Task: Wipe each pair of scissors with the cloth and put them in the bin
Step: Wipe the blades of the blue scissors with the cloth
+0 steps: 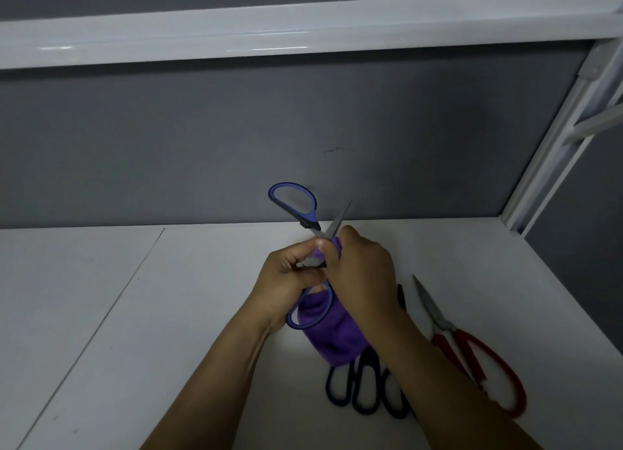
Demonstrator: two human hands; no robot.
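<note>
Blue-handled scissors (296,205) are held up over the white table, spread wide, one handle loop high, the other low near my left wrist. My left hand (286,277) grips them near the pivot. My right hand (362,274) pinches a purple cloth (328,338) around one blade, whose tip sticks up past my fingers. The cloth hangs down below both hands.
Red-handled scissors (472,358) lie on the white table (135,314) at the right. Black-handled scissors (364,389) lie under my right forearm, partly hidden. A grey wall stands behind, a white shelf above, a white frame post at the right. No bin is in view.
</note>
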